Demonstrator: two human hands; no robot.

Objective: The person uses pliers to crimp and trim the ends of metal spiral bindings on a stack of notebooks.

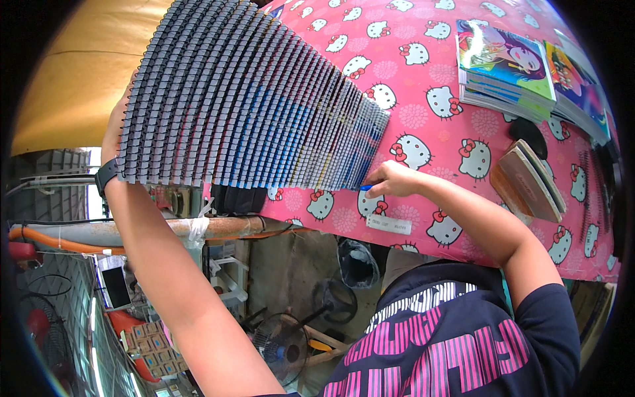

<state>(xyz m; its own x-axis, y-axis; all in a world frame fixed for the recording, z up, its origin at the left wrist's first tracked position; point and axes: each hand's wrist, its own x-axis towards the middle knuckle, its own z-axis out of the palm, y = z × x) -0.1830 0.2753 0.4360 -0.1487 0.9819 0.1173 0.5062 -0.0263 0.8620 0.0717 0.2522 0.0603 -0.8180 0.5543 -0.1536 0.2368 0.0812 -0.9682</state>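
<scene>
A long row of spiral-bound notebooks (218, 99) with black coil bindings fans across the table from the far left toward the middle. My left hand (114, 129), below a black wristband (106, 175), is against the row's left end; its fingers are hidden behind the notebooks. At the row's near right corner, my right hand (395, 179) is closed in a pinch. Between its fingers pokes out a small blue piece (366, 188), too little of it visible to name, close to the notebooks' lower edge.
A pink patterned cloth (486, 122) covers the table. Glossy picture-covered books (506, 66) are stacked at the far right. Nearer lie a dark rounded object (528, 137), a brown block (526, 182) and loose black coils (585, 192). A white label strip (389, 224) sits near the front edge.
</scene>
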